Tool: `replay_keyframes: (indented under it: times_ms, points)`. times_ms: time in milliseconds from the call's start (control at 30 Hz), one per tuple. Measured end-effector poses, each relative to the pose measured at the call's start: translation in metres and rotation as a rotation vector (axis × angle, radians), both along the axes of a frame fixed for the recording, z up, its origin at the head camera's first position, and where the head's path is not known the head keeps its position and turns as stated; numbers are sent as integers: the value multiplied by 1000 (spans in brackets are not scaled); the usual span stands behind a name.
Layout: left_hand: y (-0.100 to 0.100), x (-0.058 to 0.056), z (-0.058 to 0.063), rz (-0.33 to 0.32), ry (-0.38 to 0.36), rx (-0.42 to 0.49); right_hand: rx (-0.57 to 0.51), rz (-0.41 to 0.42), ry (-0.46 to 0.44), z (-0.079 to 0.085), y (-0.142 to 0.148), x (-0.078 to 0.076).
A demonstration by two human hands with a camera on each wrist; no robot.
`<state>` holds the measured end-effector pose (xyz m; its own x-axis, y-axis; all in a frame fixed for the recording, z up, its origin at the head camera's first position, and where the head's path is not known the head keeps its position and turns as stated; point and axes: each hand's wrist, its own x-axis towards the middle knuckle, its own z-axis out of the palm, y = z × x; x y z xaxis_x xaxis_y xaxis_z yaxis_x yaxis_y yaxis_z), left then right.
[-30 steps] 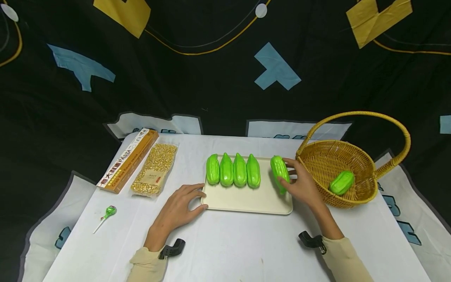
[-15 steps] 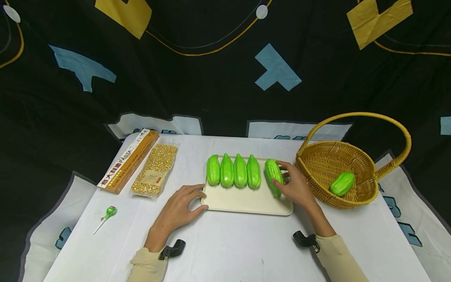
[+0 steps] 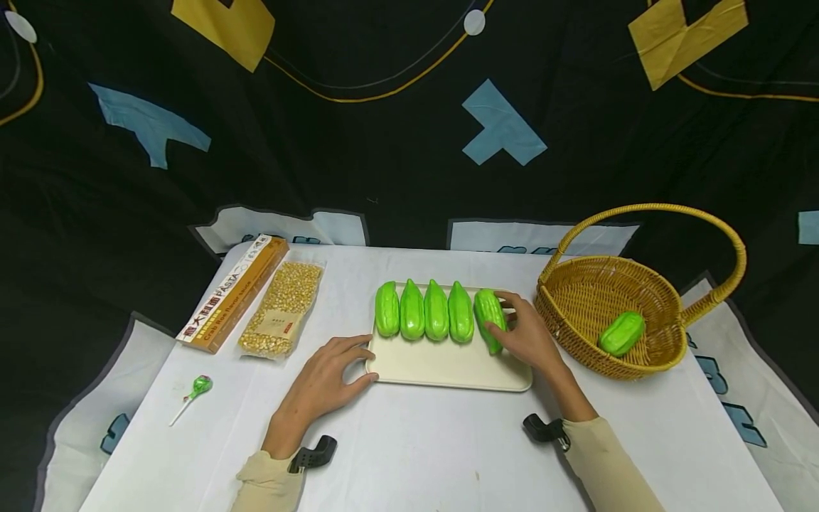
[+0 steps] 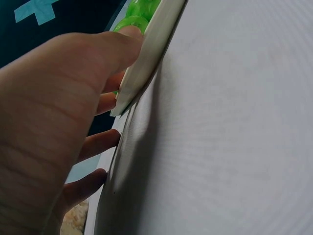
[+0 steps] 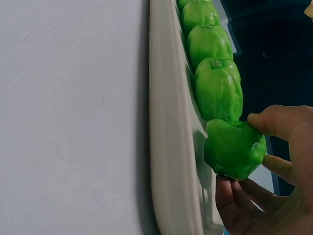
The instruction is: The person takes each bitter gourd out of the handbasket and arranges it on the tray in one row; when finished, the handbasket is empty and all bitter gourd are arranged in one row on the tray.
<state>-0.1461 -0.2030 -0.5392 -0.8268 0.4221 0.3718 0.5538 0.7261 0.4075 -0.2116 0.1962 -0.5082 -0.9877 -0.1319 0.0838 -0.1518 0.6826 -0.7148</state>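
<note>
On the cream tray (image 3: 419, 365), several ribbed green cucumber-like vegetables (image 3: 411, 309) lie side by side in a row. My right hand (image 3: 527, 334) holds one more green vegetable (image 3: 489, 316) at the row's right end, thumb on one side and fingers on the other. In the right wrist view this held vegetable (image 5: 235, 149) is close against its neighbour (image 5: 218, 90); whether its underside touches the tray is hard to tell. At the tray's left end, my left hand (image 3: 326, 377) rests with spread, relaxed fingers touching the rim, as the left wrist view also shows.
A wicker basket (image 3: 585, 284) with a tall handle stands at the right, one green vegetable (image 3: 622, 333) inside. On the left are a pasta box (image 3: 233, 293), a bag of corn kernels (image 3: 281, 306) and a lollipop (image 3: 201, 384). A dark curtain hangs behind the table.
My right hand has moved left over the tray with the green vegetable, bringing it up near the row. The left hand has stayed at the tray's left end.
</note>
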Motion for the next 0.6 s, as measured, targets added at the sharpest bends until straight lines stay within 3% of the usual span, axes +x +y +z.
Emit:
replay_keyframes:
  times_ms: [600]
  points:
    - [1,0,-1,13,-18,-12,-25,-24,-2,-2,-7,-4]
